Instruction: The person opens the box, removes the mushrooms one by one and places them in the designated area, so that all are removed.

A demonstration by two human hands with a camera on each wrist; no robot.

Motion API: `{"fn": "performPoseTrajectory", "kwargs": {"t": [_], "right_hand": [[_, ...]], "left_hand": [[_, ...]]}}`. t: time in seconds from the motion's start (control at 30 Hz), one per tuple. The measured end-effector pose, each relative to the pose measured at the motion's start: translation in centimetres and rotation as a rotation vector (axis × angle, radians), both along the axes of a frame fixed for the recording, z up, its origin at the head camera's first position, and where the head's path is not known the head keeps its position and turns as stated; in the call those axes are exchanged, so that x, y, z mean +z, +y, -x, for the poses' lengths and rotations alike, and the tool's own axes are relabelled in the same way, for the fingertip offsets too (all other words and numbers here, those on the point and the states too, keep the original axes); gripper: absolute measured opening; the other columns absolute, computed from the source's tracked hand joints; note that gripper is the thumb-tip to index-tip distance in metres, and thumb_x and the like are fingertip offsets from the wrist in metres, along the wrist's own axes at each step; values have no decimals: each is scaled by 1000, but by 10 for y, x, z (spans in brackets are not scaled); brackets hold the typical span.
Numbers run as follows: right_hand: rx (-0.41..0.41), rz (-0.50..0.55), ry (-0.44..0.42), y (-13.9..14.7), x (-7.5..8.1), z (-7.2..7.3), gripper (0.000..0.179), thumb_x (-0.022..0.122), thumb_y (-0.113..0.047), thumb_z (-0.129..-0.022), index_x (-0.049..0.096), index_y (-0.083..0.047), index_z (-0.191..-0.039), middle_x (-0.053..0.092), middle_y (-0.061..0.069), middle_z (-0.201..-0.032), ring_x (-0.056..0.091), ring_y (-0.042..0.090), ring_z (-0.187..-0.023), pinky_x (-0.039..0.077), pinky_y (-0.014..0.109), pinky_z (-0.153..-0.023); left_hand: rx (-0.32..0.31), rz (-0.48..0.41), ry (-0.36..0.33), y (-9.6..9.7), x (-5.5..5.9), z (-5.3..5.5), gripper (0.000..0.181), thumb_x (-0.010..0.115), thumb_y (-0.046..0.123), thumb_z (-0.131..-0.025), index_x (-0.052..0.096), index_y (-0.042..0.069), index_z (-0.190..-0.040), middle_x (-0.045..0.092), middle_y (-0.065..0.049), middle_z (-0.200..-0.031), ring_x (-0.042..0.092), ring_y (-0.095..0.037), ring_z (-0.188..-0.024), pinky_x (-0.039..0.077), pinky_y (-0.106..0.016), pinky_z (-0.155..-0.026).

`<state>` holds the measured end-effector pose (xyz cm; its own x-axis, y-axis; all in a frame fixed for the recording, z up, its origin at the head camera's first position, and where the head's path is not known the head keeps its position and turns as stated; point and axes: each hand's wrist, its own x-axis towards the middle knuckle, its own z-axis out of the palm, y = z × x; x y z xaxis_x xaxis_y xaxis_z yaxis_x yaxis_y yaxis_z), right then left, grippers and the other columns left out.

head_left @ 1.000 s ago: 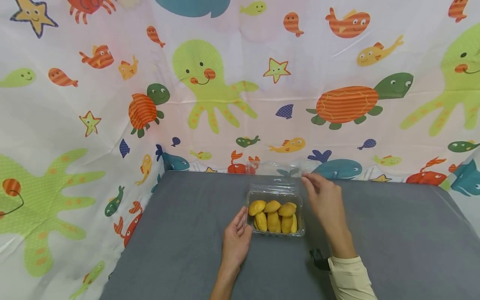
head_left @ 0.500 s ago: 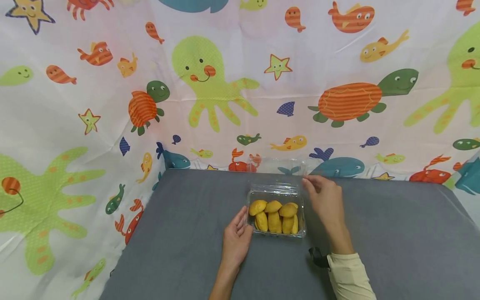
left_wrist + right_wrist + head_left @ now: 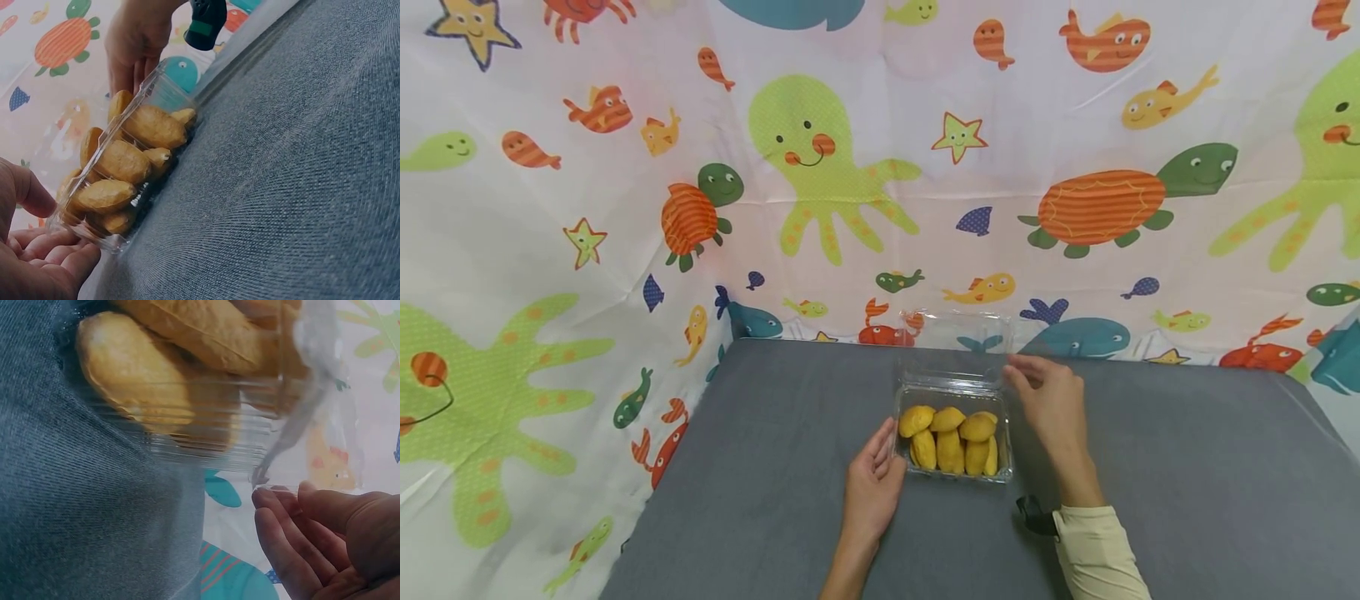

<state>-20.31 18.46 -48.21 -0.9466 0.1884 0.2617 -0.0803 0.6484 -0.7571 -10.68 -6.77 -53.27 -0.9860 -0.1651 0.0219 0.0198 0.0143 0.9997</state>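
Closest in, your pale right sleeve (image 3: 1097,550) comes up from the bottom edge, with some dark strap-like thing (image 3: 1035,517) at the cuff, can't really make out what it is. Under it all is the grey tabletop (image 3: 760,500), which looks like woven fabric in the wrist views.

Your left hand (image 3: 874,483) has the near left side of the clear plastic box (image 3: 1004,446), thumb on the rim and fingers curled in against the wall lower down, so that's basically a pinch on that side. Box is sitting flat on the table, a bit right of middle and toward the back edge.

Inside you've got a bunch of mustard-yellow lumps (image 3: 951,454), three rounded ones across the back and longer ones in front of them, leaning on each other.

A bit farther out, your right hand (image 3: 1051,404) is pinching the right edge of the see-through lid (image 3: 957,346) between thumb and fingertips. Lid's up, joined to the box along the ribbed hinge (image 3: 951,383) at the back.

Behind that hangs the white sea-creature curtain (image 3: 895,242): teal whale (image 3: 1078,336) low down, orange-shelled turtle (image 3: 1101,207) and green octopus (image 3: 801,125) higher up.
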Motion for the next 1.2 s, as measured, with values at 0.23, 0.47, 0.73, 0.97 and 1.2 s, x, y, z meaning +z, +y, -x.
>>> {"fn": "performPoseTrajectory", "kwargs": {"t": [0.23, 0.47, 0.73, 0.97, 1.2], "right_hand": [[14, -8, 25, -1, -5, 0, 28, 74, -18, -100, 77, -2, -124, 80, 17, -106, 79, 38, -93, 63, 53, -75], [15, -9, 3, -1, -10, 3, 30, 74, -18, -101, 76, -1, -126, 80, 16, -103, 79, 36, -91, 64, 47, -69], [44, 25, -58, 3, -16, 4, 32, 73, -22, -102, 76, -2, -126, 80, 16, -101, 80, 29, -83, 56, 26, -56], [36, 34, -68, 1, -22, 4, 29, 73, -21, -101, 78, -2, -122, 81, 16, -97, 80, 29, -80, 50, 28, -49], [17, 28, -66, -3, -21, 6, 25, 73, -19, -101, 80, -2, -117, 81, 14, -92, 80, 26, -78, 50, 26, -51]], "left_hand": [[-4, -2, -11, 1, 1, -3, 60, 59, -6, -94, 55, 2, -152, 57, -14, -153, 52, -26, -143, 45, -38, -113], [-18, -9, 5, 2, 1, -4, 59, 57, -7, -95, 52, 0, -154, 54, -16, -155, 49, -28, -146, 43, -42, -116], [-16, -12, -4, 4, 0, -4, 62, 55, -7, -95, 50, 1, -156, 53, -15, -157, 47, -29, -147, 41, -44, -117], [-16, -7, -17, 4, 1, -4, 63, 55, -7, -94, 49, 2, -156, 52, -15, -157, 46, -28, -148, 39, -47, -118], [-39, 17, -10, 3, 2, -4, 65, 54, -6, -95, 47, 3, -158, 50, -15, -160, 44, -27, -150, 38, -49, -119]]}}
